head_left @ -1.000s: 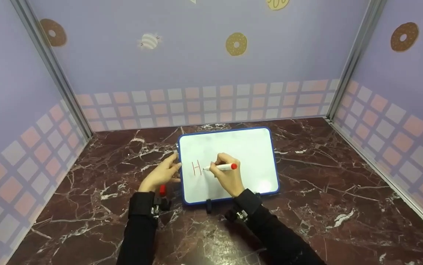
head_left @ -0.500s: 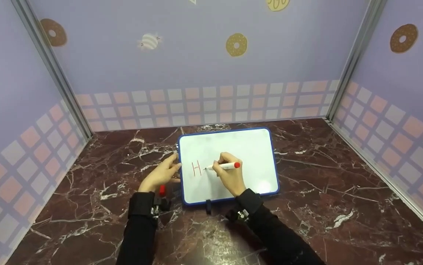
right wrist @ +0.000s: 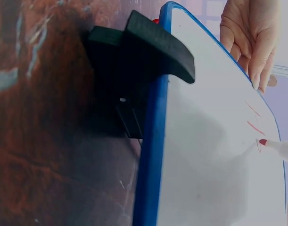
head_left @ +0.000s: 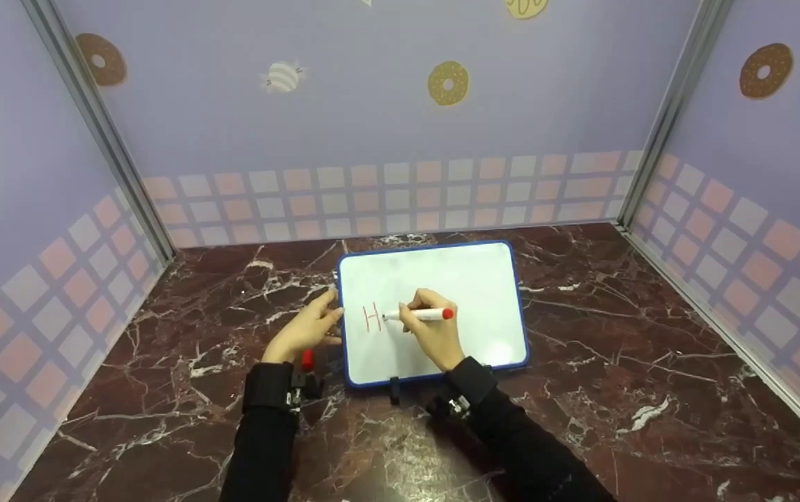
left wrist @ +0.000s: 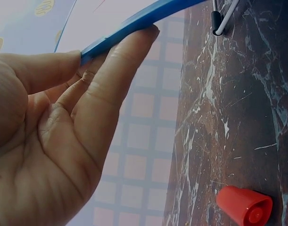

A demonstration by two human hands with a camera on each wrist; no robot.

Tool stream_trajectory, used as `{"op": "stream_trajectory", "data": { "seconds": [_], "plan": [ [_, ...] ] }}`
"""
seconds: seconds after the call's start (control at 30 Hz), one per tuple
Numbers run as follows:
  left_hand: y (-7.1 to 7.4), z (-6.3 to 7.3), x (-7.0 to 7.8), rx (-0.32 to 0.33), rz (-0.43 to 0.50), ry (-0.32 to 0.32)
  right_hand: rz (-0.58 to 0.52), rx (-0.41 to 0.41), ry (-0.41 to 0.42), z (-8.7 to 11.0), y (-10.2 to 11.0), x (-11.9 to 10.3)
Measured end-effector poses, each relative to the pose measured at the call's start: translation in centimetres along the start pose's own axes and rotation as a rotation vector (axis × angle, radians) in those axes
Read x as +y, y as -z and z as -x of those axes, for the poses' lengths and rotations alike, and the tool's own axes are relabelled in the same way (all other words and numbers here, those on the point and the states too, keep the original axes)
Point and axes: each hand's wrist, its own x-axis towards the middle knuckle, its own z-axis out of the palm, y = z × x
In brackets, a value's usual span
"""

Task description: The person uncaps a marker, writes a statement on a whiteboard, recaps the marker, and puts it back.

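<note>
A small whiteboard (head_left: pixel 483 279) with a blue frame stands propped on the table, bearing a red letter H (head_left: pixel 371 318) at its left. My left hand (head_left: pixel 309 328) pinches the board's left edge; in the left wrist view the thumb lies on one face and the fingers behind. My right hand (head_left: pixel 436 328) holds a white marker (head_left: pixel 424 315) with a red end in a writing grip. In the right wrist view the marker's red tip (right wrist: pixel 263 141) is at the board, beside a short red stroke (right wrist: pixel 258 146) to the right of the H.
A red marker cap (left wrist: pixel 245 205) lies on the dark marbled table (head_left: pixel 198 418) near my left wrist. A black support foot (head_left: pixel 394 390) grips the board's lower edge, and a second black holder (right wrist: pixel 158 47) shows close in the right wrist view. Patterned walls (head_left: pixel 372 125) enclose the table.
My right hand has shifted slightly right and up over the second, and the marker tip has made small moves just right of the H. My left hand has stayed at the board's edge.
</note>
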Motion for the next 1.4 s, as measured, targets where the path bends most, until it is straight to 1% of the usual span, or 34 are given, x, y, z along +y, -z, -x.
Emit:
{"op": "stream_trajectory", "data": {
  "seconds": [0.1, 0.2, 0.33, 0.53, 0.63, 0.77, 0.87, 0.97, 1.27, 1.4],
  "plan": [
    [0.0, 0.0, 0.0, 0.0, 0.015, -0.004, -0.011, -0.031, -0.015, 0.0, 0.2, -0.1],
    [0.0, 0.0, -0.1, -0.006, 0.022, -0.005, 0.006, -0.052, -0.056, 0.1, 0.3, -0.2],
    [0.0, -0.1, -0.1, -0.007, 0.022, 0.004, 0.046, -0.05, -0.097, 0.1, 0.4, -0.9],
    [-0.1, 0.0, -0.1, -0.002, 0.032, 0.018, 0.07, -0.046, -0.081, -0.2, 1.1, -3.3],
    [-0.1, 0.0, -0.1, -0.007, 0.036, 0.014, 0.052, -0.031, -0.066, -0.4, 1.4, -3.8],
    [-0.1, 0.0, -0.1, 0.003, 0.021, 0.02, 0.018, 0.027, -0.035, -0.7, 1.6, -3.7],
    [0.0, 0.0, -0.2, 0.009, 0.008, 0.019, 0.011, 0.049, -0.014, -0.8, 1.7, -3.5],
    [0.0, -0.1, -0.2, 0.005, 0.003, 0.013, 0.008, 0.043, -0.012, -0.8, 1.8, -3.3],
    [0.1, -0.1, -0.1, -0.003, 0.019, 0.014, -0.008, 0.034, -0.058, -0.9, 1.7, -2.9],
    [0.1, -0.1, -0.1, -0.001, 0.012, 0.018, -0.01, 0.029, -0.063, -0.9, 1.6, -2.7]
  ]
}}
